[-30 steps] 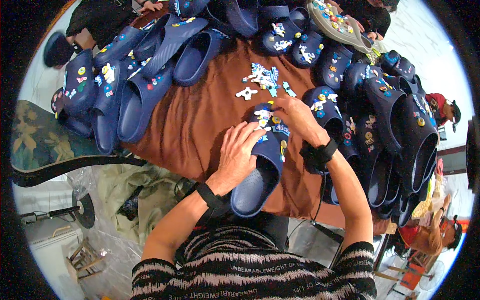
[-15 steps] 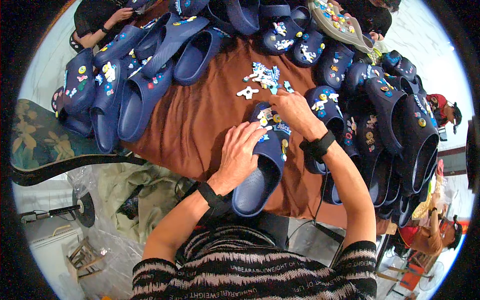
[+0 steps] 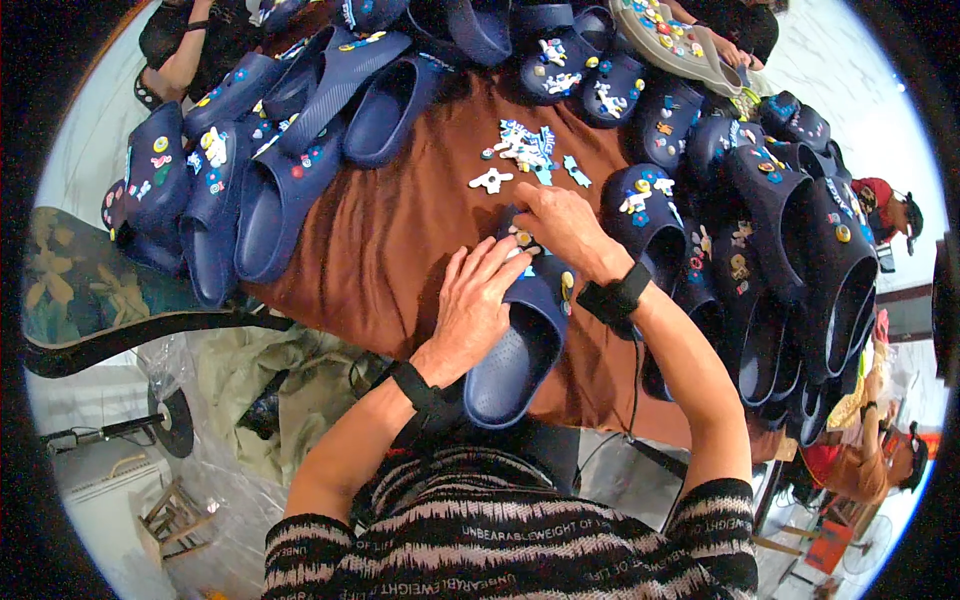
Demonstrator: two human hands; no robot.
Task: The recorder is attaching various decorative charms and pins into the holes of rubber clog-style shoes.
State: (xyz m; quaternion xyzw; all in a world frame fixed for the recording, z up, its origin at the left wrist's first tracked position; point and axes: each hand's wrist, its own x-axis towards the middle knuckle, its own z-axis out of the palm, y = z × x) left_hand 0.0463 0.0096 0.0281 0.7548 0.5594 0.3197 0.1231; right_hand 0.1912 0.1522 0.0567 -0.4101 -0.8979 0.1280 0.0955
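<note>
A navy blue clog (image 3: pixel 510 375) lies on the brown cloth in front of me, its toe pointing away and its open heel toward me. Small decorative charms sit on its upper, among them a yellow-and-white one (image 3: pixel 567 288) at the right side. My left hand (image 3: pixel 472 300) grips the clog from the left, fingers laid across the upper. Over the toe, my right hand (image 3: pixel 560 225) is closed with bent fingers; what its fingertips pinch is hidden. Beyond it lies a pile of loose white and blue charms (image 3: pixel 525 148), with a white charm (image 3: pixel 491 180) and a light-blue charm (image 3: pixel 576 171) apart from it.
More navy clogs stand around the brown cloth (image 3: pixel 400 240): at the left (image 3: pixel 275 215), along the back and stacked at the right (image 3: pixel 770 215). A beige clog (image 3: pixel 670 45) covered in charms is at the far right. Other people's arms (image 3: pixel 185 50) show at the far edge.
My right hand has shifted left over the toe, now covering the blue charm that showed there. My left hand has barely moved. A co-worker's hand at the far left has drawn back.
</note>
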